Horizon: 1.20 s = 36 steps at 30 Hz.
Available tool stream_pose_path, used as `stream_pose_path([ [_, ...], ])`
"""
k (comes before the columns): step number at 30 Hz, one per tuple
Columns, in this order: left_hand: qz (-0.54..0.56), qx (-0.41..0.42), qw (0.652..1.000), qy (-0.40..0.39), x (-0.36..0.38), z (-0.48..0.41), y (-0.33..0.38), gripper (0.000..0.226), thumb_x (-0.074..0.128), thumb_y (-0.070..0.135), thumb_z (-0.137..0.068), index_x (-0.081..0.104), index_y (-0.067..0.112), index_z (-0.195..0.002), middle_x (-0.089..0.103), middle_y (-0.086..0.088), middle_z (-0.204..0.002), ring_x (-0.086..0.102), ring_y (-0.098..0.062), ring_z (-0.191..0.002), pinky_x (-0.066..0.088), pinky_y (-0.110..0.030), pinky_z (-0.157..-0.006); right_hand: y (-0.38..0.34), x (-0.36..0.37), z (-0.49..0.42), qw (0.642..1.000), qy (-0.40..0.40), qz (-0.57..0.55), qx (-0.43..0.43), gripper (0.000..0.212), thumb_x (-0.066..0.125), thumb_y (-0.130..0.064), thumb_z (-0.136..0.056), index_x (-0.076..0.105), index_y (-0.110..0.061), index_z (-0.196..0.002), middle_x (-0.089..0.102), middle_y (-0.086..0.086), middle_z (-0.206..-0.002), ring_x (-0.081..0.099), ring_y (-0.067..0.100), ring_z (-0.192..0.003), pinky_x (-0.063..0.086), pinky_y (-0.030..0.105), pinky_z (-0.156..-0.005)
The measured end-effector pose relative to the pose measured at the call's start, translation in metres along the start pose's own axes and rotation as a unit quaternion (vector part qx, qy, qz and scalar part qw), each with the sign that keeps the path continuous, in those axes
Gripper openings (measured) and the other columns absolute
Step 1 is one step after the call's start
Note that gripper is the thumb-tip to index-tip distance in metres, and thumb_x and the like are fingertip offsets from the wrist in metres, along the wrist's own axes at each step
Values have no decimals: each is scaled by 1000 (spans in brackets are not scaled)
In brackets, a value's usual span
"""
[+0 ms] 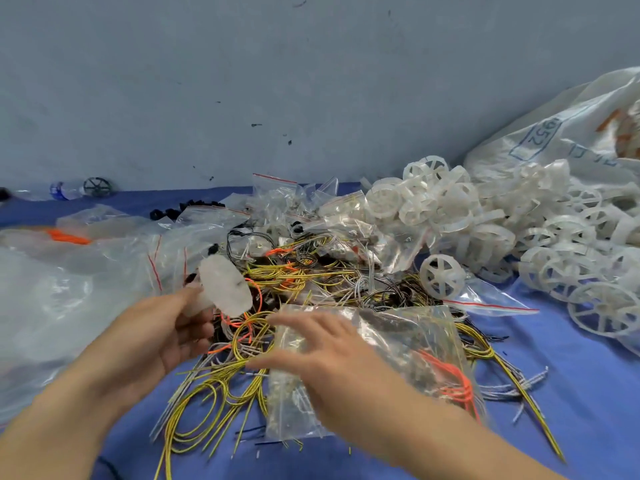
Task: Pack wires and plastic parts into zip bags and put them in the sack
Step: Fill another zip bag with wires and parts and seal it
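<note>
Wires (221, 382) are heaped loose on the blue desk (571, 393), near white plastic wheels (433, 209) and the sack (571, 133). A blurred white plastic part (225, 285) is pinched by the fingers of the left hand (156, 337); a wire-filled zip bag (415, 348) is touched by the right hand (332, 355), fingers spread.
</note>
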<state>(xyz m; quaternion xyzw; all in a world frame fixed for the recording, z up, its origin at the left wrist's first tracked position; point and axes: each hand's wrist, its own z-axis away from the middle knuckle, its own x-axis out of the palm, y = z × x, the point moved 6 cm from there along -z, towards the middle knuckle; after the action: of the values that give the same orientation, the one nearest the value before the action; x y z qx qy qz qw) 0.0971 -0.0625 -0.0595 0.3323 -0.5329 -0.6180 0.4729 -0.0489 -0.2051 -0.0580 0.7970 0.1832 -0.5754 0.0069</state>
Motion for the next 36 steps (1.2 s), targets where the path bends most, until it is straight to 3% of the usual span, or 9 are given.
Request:
stream_pose_path([
  [4, -52, -42, 997, -24, -9, 5, -12, 30, 52, 24, -98, 59, -1, -83, 60, -9, -57, 58, -14, -43, 48, -25, -37, -11, 21, -2, 998, -55, 25, -33, 52, 44, -13, -81, 60, -37, -125, 23, 6, -159, 22, 31, -146, 11, 51, -119],
  [6, -65, -61, 995, -40, -9, 6, -18, 31, 52, 23, -98, 61, -3, -83, 60, -12, -60, 59, -16, -45, 48, -26, -37, -7, 22, 0, 997, -40, 60, -27, 45, 32, -23, -82, 64, -34, -111, 30, 6, -156, 26, 30, -145, 15, 52, -118],
  [10, -61, -88, 988, -114, -2, 11, -26, 31, 60, 27, -81, 72, 4, -63, 62, -14, -66, 61, -18, -52, 48, -25, -38, 3, 5, 3, 991, 58, 118, -17, 15, 69, -27, -83, 62, -36, -91, 56, -1, -135, 53, 21, -125, 44, 42, -104],
  [14, -34, -118, 977, -177, 4, 13, -28, 26, 64, 27, -77, 71, 2, -78, 59, -13, -75, 61, -16, -60, 49, -25, -42, 7, -17, 3, 986, 138, 91, -15, 5, 60, -29, -92, 61, -33, -96, 60, -9, -115, 57, 13, -102, 47, 32, -90],
  [21, -26, -118, 978, -172, 11, 14, -30, 30, 65, 29, -75, 74, 0, -74, 62, -14, -72, 63, -19, -59, 51, -26, -42, 20, -27, 5, 992, 108, 70, 0, 12, 48, -32, -100, 55, -37, -109, 56, -18, -109, 55, 4, -95, 48, 29, -84],
  [25, -14, -95, 991, -90, -2, 8, -27, 30, 63, 25, -83, 68, -3, -74, 60, -16, -67, 62, -21, -53, 52, -27, -39, 18, 3, 4, 994, -1, 106, -10, 66, 73, -17, -83, 43, -49, -132, 50, -9, -140, 55, 11, -120, 46, 34, -102],
  [28, -39, -97, 990, -98, -1, 8, -31, 38, 56, 23, -94, 70, 1, -68, 59, -15, -66, 61, -21, -53, 52, -28, -40, 9, 8, 1, 992, 3, 123, -36, 46, 72, -30, -84, 53, -50, -121, 51, -5, -142, 55, 14, -122, 47, 36, -102],
  [32, -35, -97, 983, -150, 9, 17, -27, 28, 62, 27, -77, 72, 5, -62, 58, -16, -69, 60, -21, -55, 51, -28, -41, 6, -11, 1, 988, 99, 105, -57, 10, 70, -36, -84, 68, -41, -92, 64, -11, -119, 63, 10, -105, 51, 27, -88],
  [36, -7, -113, 979, -170, 15, 22, -25, 25, 62, 23, -76, 69, 0, -68, 58, -18, -70, 60, -21, -54, 50, -27, -38, 11, -21, 2, 983, 117, 127, -58, 5, 69, -36, -89, 66, -37, -93, 62, -14, -102, 61, 8, -89, 50, 24, -79],
])
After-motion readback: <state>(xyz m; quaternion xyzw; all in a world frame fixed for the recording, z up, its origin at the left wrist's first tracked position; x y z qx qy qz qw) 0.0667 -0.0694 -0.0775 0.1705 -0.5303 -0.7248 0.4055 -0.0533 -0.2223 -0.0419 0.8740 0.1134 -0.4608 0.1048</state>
